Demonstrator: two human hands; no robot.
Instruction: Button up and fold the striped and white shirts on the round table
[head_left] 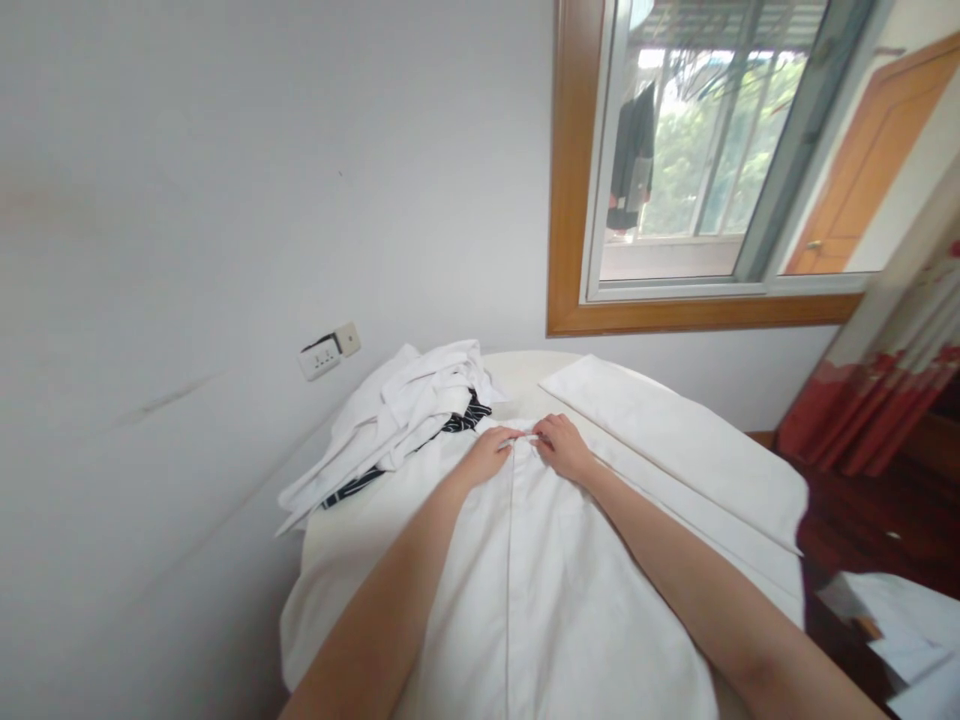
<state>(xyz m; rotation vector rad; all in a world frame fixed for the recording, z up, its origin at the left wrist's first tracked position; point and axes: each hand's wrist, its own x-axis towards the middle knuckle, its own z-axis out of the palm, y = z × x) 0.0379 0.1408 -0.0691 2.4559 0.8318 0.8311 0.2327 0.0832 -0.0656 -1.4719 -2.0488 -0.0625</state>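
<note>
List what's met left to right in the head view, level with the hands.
Rumpled pile of white cloth → bare left hand → bare right hand → flat-lying white fabric → red-and-cream patterned curtain.

Soft daylight enters through the orange-brown wood-framed glass window (pixel 712 160), its brightest outdoor patches washed out; the plain pale-grey wall (pixel 187 250) dims low down; fine detail is soft, edges stretched.

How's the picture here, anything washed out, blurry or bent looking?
Head view: the window is brightest, with washed-out patches outside; head view: the held white cloth shows only faint shadows in its folds; head view: the door and curtain lean near the right edge, probably lens distortion; head view: fine detail looks soft.
</note>
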